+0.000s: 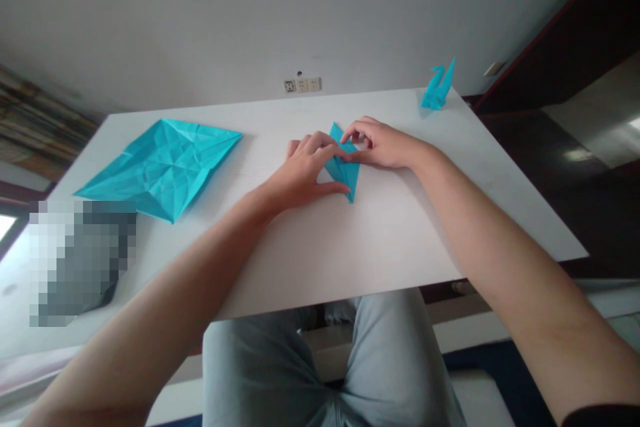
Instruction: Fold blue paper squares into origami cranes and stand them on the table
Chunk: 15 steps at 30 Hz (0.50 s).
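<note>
A small piece of folded blue paper, shaped like a narrow diamond, lies on the white table in front of me. My left hand holds it from the left, with fingertips on its middle and the thumb against its lower point. From the right, my right hand grips the paper with curled fingers and thumb near its centre. Both hands' fingertips meet over the paper and cover part of its folds. Its upper tip sticks out between the hands.
A large creased blue sheet lies on the table at the left. Beside it, a dark object is blurred by pixels. A folded blue paper crane stands at the back right corner. Wall sockets sit behind the table.
</note>
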### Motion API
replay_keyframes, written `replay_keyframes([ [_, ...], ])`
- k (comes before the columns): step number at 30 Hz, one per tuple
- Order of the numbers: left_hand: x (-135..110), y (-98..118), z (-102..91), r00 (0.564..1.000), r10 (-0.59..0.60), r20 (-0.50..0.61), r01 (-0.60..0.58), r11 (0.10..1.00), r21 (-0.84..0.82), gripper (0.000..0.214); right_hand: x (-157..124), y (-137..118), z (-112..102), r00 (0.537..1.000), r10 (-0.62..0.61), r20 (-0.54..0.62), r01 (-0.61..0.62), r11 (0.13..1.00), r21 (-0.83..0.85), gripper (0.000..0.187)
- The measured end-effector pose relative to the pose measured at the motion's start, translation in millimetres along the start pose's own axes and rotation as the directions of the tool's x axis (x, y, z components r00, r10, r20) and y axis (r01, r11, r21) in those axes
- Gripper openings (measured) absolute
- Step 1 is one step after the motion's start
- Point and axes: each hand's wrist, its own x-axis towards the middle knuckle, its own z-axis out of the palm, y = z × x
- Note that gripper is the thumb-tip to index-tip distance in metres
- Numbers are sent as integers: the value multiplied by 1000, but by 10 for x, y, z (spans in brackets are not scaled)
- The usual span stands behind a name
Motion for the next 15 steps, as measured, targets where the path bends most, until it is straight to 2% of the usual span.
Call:
replay_keyframes([
  [2, 2, -25, 26, 997, -64, -36, 65, 997, 29, 67, 9, 17, 5, 1000, -10, 2, 10, 1000, 1, 39],
  [4, 3, -32, 50, 989, -130, -69, 133, 990, 52, 69, 20, 36, 12, 1000, -19, 2, 19, 1000, -3, 39],
  [6, 2, -20, 69, 979, -185, -88, 191, 980, 60, 62, 29, 50, 18, 1000, -19, -2, 19, 1000, -8, 39],
  [11, 13, 44, 74, 961, -265, -77, 269, 961, 54, 25, 24, 49, 0, 1000, -4, -19, 3, 999, -46, 38],
  [15, 26, 61, 49, 941, -319, -114, 327, 943, 58, 19, -7, 38, -50, 1000, 15, -28, -17, 997, -77, 42],
])
